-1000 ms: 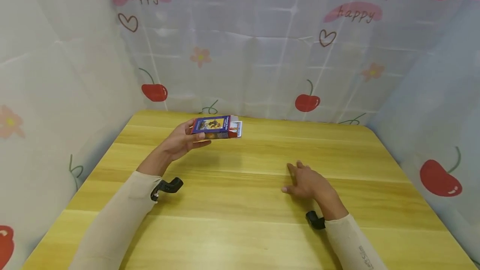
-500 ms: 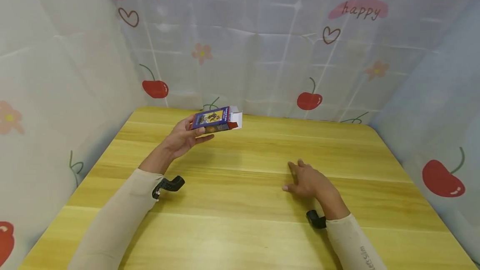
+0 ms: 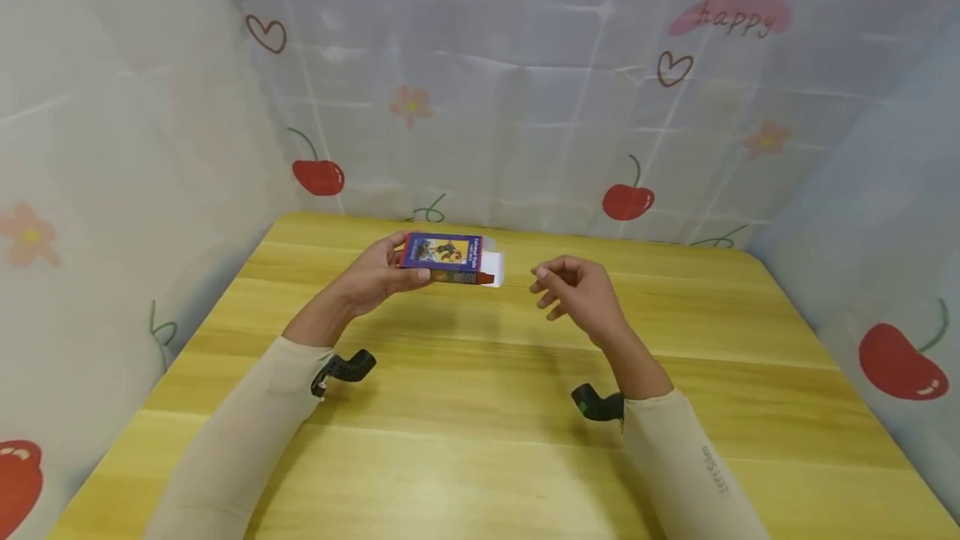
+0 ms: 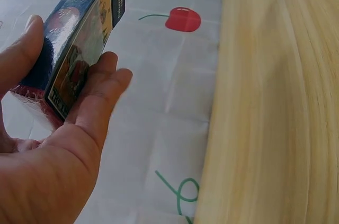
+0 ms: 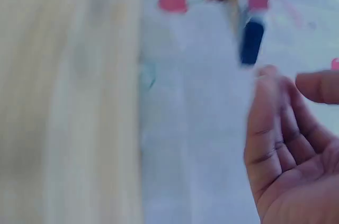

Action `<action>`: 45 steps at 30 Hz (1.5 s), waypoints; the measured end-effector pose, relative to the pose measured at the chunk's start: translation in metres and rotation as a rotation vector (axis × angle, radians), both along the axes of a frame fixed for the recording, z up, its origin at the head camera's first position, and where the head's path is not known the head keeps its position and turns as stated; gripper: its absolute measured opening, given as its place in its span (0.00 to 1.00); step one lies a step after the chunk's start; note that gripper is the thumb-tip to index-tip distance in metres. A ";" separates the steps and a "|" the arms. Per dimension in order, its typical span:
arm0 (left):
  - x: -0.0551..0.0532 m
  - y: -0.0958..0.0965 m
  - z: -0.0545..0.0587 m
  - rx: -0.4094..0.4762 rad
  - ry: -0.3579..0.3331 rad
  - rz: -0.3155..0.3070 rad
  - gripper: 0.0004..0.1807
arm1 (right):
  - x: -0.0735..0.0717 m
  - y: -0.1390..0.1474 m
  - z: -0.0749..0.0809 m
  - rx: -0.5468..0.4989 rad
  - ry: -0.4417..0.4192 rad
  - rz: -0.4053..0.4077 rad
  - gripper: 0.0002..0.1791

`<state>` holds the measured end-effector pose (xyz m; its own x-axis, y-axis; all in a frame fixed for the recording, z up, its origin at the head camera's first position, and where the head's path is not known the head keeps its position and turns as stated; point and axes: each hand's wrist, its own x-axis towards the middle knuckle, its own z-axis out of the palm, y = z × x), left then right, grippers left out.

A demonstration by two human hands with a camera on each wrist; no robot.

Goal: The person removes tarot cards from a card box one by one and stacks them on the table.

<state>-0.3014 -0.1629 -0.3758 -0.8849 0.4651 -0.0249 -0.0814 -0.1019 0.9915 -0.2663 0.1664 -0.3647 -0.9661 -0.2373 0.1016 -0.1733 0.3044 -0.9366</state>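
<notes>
My left hand (image 3: 369,280) grips a tarot card box (image 3: 442,252) above the far half of the table, thumb along its near side. The box is blue and red with a picture on top; its right end stands open, with a white flap (image 3: 493,263) sticking out. In the left wrist view, fingers lie under the box (image 4: 79,44) and the thumb is on the opposite side. My right hand (image 3: 585,297) is raised to the right of the flap, apart from it. Its fingers are loosely bent with nothing between them. The right wrist view is blurred.
A yellow wood-grain table (image 3: 450,440) spreads beneath both arms. White curtains (image 3: 510,132) printed with cherries, hearts and "happy" enclose it at the back and sides. Black wrist mounts (image 3: 597,402) stick out from both beige sleeves.
A card jutting from the box's open end a second ago is out of sight. My right hand has risen from the table toward the box; the box has shifted slightly right.
</notes>
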 end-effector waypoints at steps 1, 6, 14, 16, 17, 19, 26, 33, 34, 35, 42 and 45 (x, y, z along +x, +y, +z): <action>0.000 0.001 0.001 0.007 -0.005 -0.006 0.39 | -0.002 -0.006 0.006 -0.054 -0.012 -0.010 0.17; 0.003 0.003 0.004 0.018 -0.007 -0.019 0.38 | -0.017 -0.029 0.020 -0.124 -0.090 -0.057 0.15; 0.003 0.005 0.003 0.024 -0.030 -0.015 0.38 | -0.032 -0.050 0.017 -0.030 -0.140 -0.078 0.14; 0.004 0.006 0.001 0.024 -0.036 -0.016 0.38 | -0.034 -0.053 0.014 0.002 -0.132 -0.075 0.15; 0.004 0.006 0.000 0.021 -0.035 -0.018 0.38 | -0.035 -0.054 0.013 0.020 -0.127 -0.075 0.16; 0.004 0.005 -0.001 0.016 -0.036 -0.018 0.38 | -0.035 -0.057 0.011 0.055 -0.116 -0.078 0.17; 0.003 0.003 0.005 0.034 -0.030 0.016 0.38 | -0.040 -0.069 0.016 0.171 -0.096 -0.139 0.21; 0.005 -0.001 0.006 0.032 -0.037 0.028 0.39 | -0.047 -0.081 0.018 0.200 -0.138 -0.152 0.20; 0.004 -0.001 0.006 0.034 -0.041 0.027 0.38 | -0.048 -0.082 0.017 0.201 -0.147 -0.153 0.20; 0.004 -0.001 0.005 0.035 -0.044 0.023 0.38 | -0.048 -0.082 0.017 0.203 -0.155 -0.154 0.20; 0.000 0.002 0.004 0.035 -0.035 0.024 0.37 | -0.051 -0.081 0.017 0.201 -0.175 -0.145 0.17; 0.000 0.003 0.005 0.026 -0.040 0.032 0.37 | -0.052 -0.079 0.017 0.199 -0.184 -0.136 0.17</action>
